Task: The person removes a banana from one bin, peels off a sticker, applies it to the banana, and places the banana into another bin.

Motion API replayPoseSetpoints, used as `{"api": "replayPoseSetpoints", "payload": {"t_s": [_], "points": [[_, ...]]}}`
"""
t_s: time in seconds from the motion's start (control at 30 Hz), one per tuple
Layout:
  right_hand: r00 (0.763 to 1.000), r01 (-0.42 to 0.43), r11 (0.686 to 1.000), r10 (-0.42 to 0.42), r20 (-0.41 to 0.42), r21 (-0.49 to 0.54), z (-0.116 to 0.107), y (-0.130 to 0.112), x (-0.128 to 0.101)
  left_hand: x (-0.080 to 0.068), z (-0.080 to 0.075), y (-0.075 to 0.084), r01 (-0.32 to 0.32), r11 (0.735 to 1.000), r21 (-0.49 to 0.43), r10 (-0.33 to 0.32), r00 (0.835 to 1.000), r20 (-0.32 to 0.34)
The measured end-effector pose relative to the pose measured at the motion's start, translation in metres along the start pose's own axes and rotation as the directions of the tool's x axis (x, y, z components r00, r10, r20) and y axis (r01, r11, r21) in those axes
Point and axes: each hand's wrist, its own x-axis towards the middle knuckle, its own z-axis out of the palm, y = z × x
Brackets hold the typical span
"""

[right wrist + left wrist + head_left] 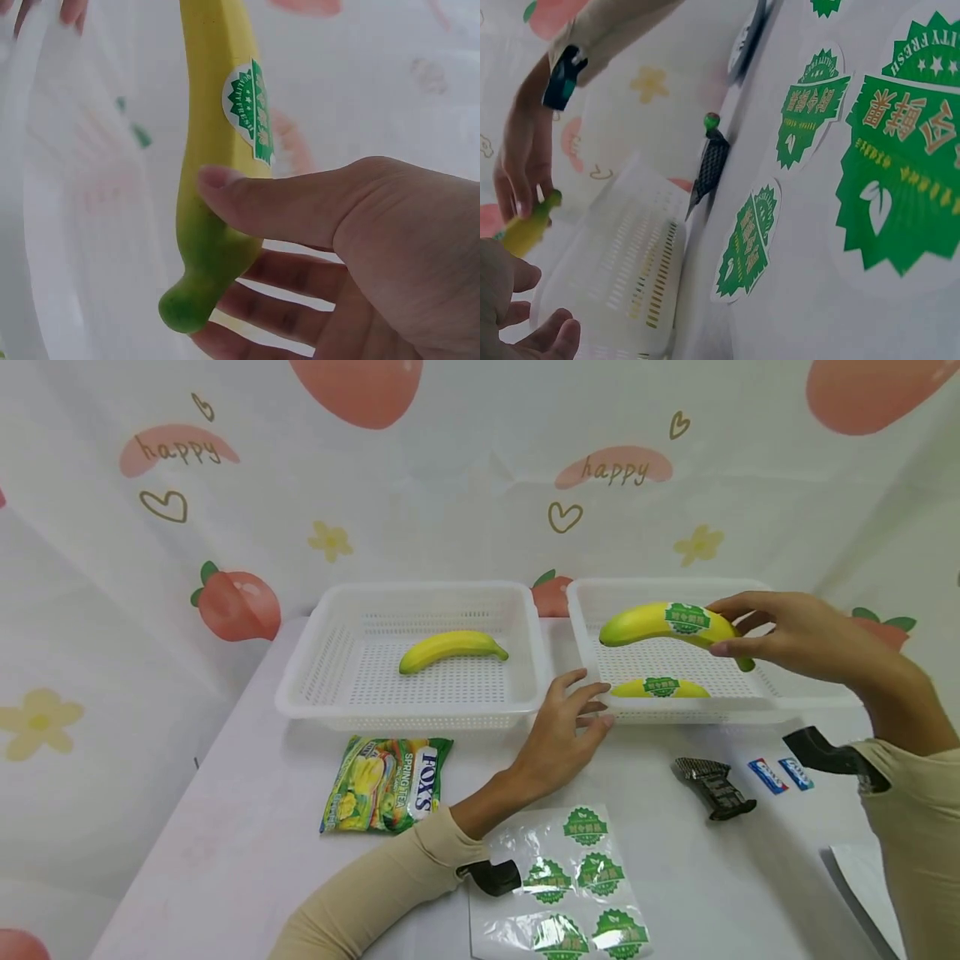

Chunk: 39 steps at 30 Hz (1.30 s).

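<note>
Plain banana point(450, 650) lies in our left basket point(416, 713). Our left hand point(564, 727), fingers loosely spread and grasping nothing, is at the front left corner of the right basket point(787, 703). Inside lies one stickered banana point(693, 691); above it, we hold a second stickered banana point(647, 622), its end pinched by our right hand point(798, 633).
</note>
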Motion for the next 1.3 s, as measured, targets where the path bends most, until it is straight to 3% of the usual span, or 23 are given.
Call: {"api": "replayPoseSetpoints", "payload": {"t_s": [0.33,0.57,0.73,1.03,1.3], "points": [[0.987,-0.033,0.999,0.032,0.157,0.001,0.011,0.023,0.057,-0.002,0.001,-0.002,-0.012,1.0,0.003,0.012,0.999,0.037],[0.956,-0.068,0.998,0.06,0.287,0.018,0.023,0.038,0.078,-0.002,0.002,-0.002,-0.003,1.0,-0.003,0.003,0.999,0.054],[0.916,-0.126,0.992,0.11,0.385,0.015,0.032,0.043,0.089,-0.002,0.003,-0.002,0.007,1.0,0.001,-0.007,0.998,0.055],[0.856,-0.174,0.984,0.164,0.491,-0.026,0.038,0.041,0.095,-0.001,0.004,-0.002,0.005,1.0,-0.01,-0.004,0.998,0.057],[0.828,-0.208,0.978,0.189,0.528,-0.024,0.041,0.04,0.094,-0.001,0.002,-0.001,0.009,1.0,-0.011,-0.008,0.997,0.077]]}}
